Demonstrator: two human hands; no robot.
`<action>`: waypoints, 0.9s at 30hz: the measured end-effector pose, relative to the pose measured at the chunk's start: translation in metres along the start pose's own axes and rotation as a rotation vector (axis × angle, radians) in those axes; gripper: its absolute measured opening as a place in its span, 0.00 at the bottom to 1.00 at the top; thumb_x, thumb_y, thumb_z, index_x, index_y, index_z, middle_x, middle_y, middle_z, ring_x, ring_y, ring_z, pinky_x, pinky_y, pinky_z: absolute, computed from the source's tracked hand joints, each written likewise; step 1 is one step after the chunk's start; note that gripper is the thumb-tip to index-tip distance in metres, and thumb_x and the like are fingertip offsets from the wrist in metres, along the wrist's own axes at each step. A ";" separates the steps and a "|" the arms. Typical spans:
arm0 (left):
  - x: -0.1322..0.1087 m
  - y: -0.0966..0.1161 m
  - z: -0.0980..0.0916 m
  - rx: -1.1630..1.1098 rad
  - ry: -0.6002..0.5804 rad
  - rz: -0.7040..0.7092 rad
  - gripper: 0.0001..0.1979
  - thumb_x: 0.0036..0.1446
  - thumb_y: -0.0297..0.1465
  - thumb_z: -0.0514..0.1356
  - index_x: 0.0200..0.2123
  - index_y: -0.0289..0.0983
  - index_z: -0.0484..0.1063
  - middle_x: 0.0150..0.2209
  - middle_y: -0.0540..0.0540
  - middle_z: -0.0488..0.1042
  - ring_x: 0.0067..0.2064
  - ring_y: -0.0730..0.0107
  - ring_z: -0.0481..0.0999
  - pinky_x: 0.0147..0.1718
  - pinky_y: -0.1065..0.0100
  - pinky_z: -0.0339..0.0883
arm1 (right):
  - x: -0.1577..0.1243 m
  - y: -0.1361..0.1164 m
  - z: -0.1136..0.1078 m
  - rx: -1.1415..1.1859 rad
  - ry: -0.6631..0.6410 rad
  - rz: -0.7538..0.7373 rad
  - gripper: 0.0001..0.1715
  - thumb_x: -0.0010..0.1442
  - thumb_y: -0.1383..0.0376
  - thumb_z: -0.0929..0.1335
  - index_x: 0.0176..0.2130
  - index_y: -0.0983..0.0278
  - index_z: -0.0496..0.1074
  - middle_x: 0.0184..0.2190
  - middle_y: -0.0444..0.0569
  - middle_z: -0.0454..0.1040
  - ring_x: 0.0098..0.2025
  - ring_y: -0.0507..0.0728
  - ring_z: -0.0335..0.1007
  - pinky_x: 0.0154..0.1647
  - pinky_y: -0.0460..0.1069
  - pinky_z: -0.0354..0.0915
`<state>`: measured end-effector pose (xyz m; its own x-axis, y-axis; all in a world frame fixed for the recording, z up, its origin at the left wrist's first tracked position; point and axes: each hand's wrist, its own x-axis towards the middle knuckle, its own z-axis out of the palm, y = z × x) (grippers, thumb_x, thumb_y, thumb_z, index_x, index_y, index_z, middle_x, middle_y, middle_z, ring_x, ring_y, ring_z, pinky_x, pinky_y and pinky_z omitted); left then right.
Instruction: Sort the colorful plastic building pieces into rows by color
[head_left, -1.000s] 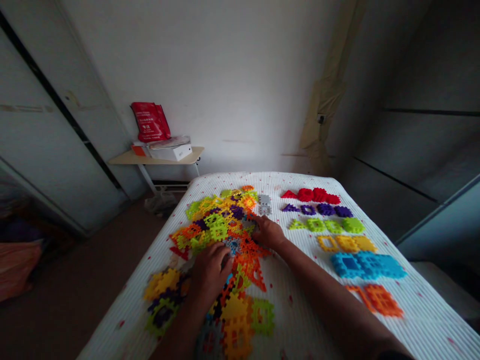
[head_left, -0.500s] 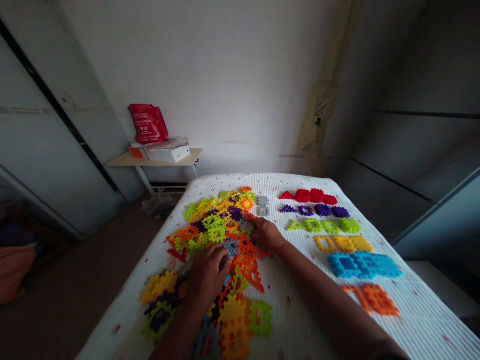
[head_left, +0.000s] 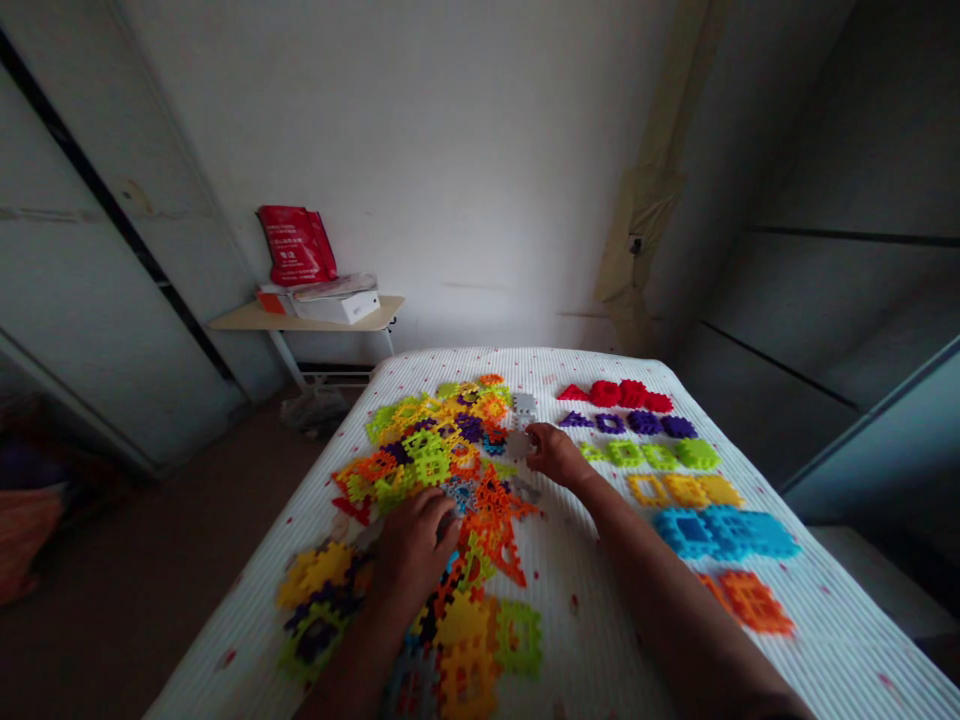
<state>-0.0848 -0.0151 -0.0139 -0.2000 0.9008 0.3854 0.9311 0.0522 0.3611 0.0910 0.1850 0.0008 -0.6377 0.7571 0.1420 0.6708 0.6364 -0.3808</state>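
Right hand (head_left: pixel 553 455) went narrow, fingertips touching grey plastic block (head_left: pixel 519 444), grip unclear; left hand (head_left: pixel 415 545) curled on loose heap (head_left: pixel 427 465), hold hidden. Light touch suited pile.

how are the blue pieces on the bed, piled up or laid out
Laid out: the blue interlocking plastic pieces lie flat in one row on the bed, apart from the mixed-colour heap.

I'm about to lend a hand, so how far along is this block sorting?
Done: rows of red blocks, purple blocks, green blocks, yellow blocks, blue blocks and orange blocks on the bedspread. In hand: the right hand is at a grey block; the left hand is on the pile. Left: the large mixed pile.
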 end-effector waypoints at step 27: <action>0.000 -0.002 0.002 -0.014 0.006 -0.033 0.10 0.55 0.34 0.55 0.37 0.40 0.74 0.43 0.44 0.75 0.45 0.60 0.73 0.46 0.58 0.65 | 0.058 0.027 -0.031 -0.115 0.054 0.086 0.29 0.54 0.72 0.67 0.55 0.63 0.64 0.51 0.53 0.70 0.51 0.59 0.67 0.50 0.52 0.62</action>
<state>-0.0858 -0.0142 -0.0159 -0.2322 0.8961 0.3783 0.9196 0.0756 0.3854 0.0836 0.2509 0.0271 -0.5566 0.8145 0.1636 0.7632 0.5791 -0.2867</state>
